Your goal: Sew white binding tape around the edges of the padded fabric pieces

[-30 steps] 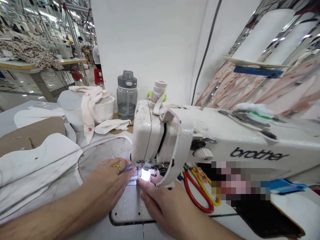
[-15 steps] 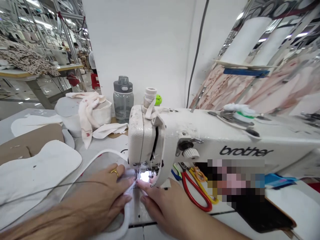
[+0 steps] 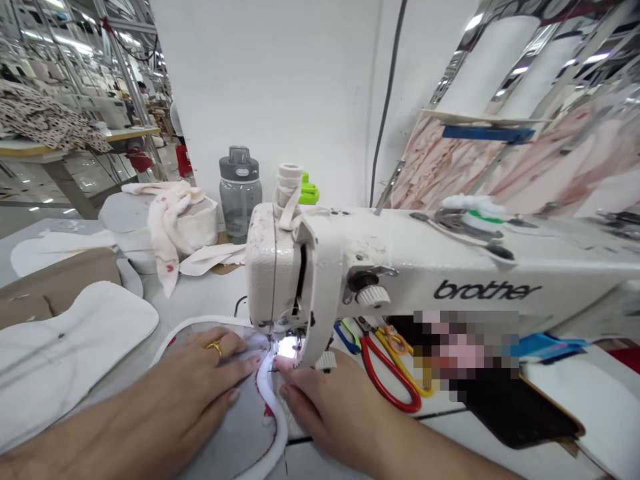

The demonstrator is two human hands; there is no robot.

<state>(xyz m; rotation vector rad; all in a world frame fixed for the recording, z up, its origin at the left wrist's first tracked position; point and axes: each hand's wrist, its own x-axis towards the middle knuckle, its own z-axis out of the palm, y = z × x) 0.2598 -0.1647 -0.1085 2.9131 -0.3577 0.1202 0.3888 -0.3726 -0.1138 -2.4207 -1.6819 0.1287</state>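
Note:
A grey fabric piece (image 3: 230, 427) with a white trim (image 3: 274, 408) along its edge lies under the needle area of a white sewing machine (image 3: 287, 273). My left hand (image 3: 200, 373), with a ring on one finger, rests flat on the fabric left of the needle, fingers stretched out. To the right of the trim is my right hand (image 3: 335, 400); its index fingertip touches the trim beside the lit needle area, with the thumb apart below it. The machine head hides its other fingers. Small red patches show along the trim.
Behind the machine head stands a grey water bottle (image 3: 241, 200). White cut pieces (image 3: 85, 340) lie at left, near a fabric bin (image 3: 133, 233). Under the machine arm are red-handled scissors (image 3: 385, 380), yellow-handled scissors (image 3: 407, 367) and a dark phone (image 3: 510, 413).
The fabric has shifted and turned, so the trim now curves down between my hands. My left hand has flattened, its thumb drawn away from the trim. The view has moved slightly.

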